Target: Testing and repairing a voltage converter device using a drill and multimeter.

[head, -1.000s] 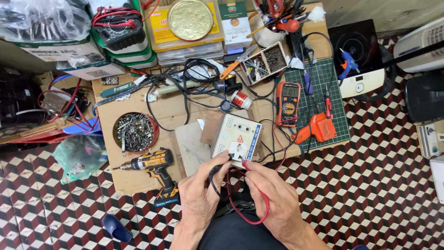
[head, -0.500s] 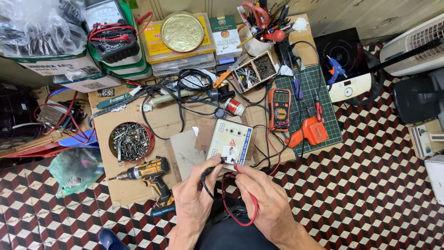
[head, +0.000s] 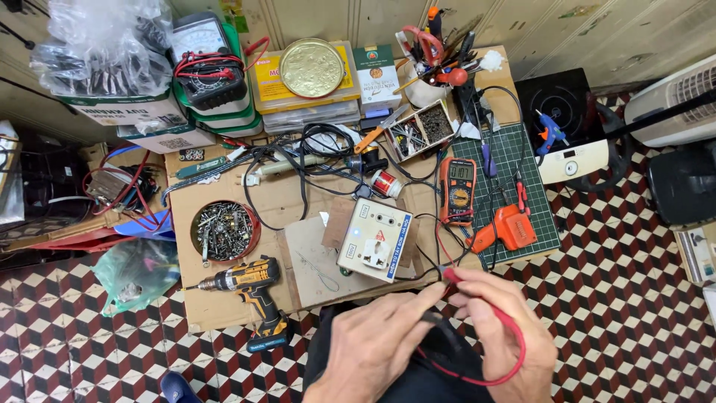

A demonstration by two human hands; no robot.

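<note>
Both hands hover just off the table's near edge, little open room there. The right hand [head: 498,328] pinches a red probe [head: 452,275] with its looping red lead; the left hand [head: 373,347] closes, seemingly, on a black probe [head: 432,317]. Cream socket box [head: 374,239] sits by that edge, orange multimeter [head: 457,190] behind it.

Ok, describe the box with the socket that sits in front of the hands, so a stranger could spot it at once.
Start at the brown cardboard sheet covering the low work surface, and look to its near right part, just left of the orange handheld multimeter. There lies the cream rectangular plastic box, tilted, with a white socket on its top face. Unlike the multimeter, it has no display, and it is the palest thing there.
</note>
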